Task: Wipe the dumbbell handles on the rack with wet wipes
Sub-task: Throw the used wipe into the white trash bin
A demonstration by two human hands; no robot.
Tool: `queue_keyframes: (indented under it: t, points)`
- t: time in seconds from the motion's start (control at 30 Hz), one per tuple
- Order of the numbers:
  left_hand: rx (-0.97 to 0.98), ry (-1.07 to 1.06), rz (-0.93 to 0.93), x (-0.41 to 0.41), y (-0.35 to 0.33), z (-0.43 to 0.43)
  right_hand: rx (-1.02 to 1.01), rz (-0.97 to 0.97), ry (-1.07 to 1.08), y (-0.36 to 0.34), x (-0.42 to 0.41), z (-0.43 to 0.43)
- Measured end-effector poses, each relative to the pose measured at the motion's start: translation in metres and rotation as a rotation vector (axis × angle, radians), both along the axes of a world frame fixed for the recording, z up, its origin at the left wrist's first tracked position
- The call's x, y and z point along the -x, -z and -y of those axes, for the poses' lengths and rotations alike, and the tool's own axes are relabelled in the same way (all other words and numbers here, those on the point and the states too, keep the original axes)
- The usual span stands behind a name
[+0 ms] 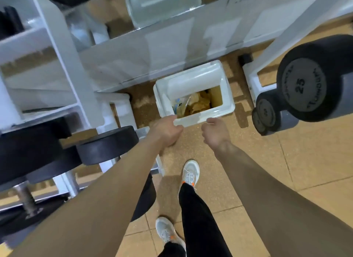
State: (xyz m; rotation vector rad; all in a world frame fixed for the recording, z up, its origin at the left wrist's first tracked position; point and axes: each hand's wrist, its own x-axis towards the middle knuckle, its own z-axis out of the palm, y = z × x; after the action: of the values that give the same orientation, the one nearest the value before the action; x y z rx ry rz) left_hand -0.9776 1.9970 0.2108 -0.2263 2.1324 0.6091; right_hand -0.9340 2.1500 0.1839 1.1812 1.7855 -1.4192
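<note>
A white waste bin (228, 103) with a swing lid stands on the floor at the foot of the white dumbbell rack (63, 56). Crumpled brownish waste and a clear wrapper (183, 106) lie inside its opening. My left hand (168, 130) grips the bin's near rim at the left corner. My right hand (214, 134) is curled at the same rim further right, touching it. No wet wipe shows in either hand. Black dumbbells (107, 144) rest on the rack at left, one steel handle (24, 197) showing below them.
A large dumbbell marked 25 (305, 84) and two smaller ones (267, 113) jut from a second rack at right. My feet in pale trainers (189, 172) stand on tan tiled floor just behind the bin. A rack foot (122, 105) sits left of the bin.
</note>
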Motion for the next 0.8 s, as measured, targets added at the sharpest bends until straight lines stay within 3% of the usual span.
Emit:
queue_keyframes:
  t: [0.13, 0.37, 0.6, 0.8]
  points:
    - [-0.021, -0.034, 0.004, -0.032, -0.048, 0.017, -0.089, -0.013, -0.126, -0.038, -0.014, -0.003]
    - [0.012, -0.176, -0.125, -0.126, -0.143, 0.074, -0.302, -0.190, -0.564, -0.132, -0.044, 0.044]
    - [0.119, -0.379, -0.228, -0.256, -0.244, 0.156, -0.316, -0.455, -1.083, -0.253, -0.113, 0.138]
    - [0.241, -0.602, -0.287, -0.360, -0.315, 0.248, -0.309, -0.556, -1.526, -0.331, -0.169, 0.237]
